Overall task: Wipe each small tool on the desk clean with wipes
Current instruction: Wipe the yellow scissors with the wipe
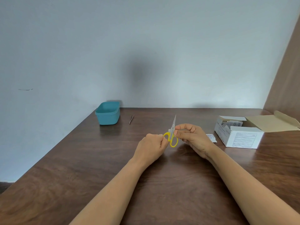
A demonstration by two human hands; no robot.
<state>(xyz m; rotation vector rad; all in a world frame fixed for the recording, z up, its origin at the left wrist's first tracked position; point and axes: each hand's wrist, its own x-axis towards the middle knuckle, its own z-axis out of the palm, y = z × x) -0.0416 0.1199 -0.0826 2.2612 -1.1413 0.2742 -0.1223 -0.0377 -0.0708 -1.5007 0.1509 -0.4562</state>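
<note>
Dark wood-grain counter [81, 168], pale wall [146, 38] behind. Centrally, small yellow-handled steel scissors [172, 135] are held above it, tips toward 12 o'clock: a loop is gripped by the left hand [151, 147], the blades pinched by the right hand [191, 137]. Light, stiff, sharp; best held by the loops, it is judged. Any wipe in that pinch is hidden.

The left hand [151, 148] grips the yellow scissors [174, 142] by a handle, the right hand [193, 137] pinches the blades; beyond the scissors lie tweezers [131, 119] and a teal tub [108, 118], to their right a box [240, 138]
</note>
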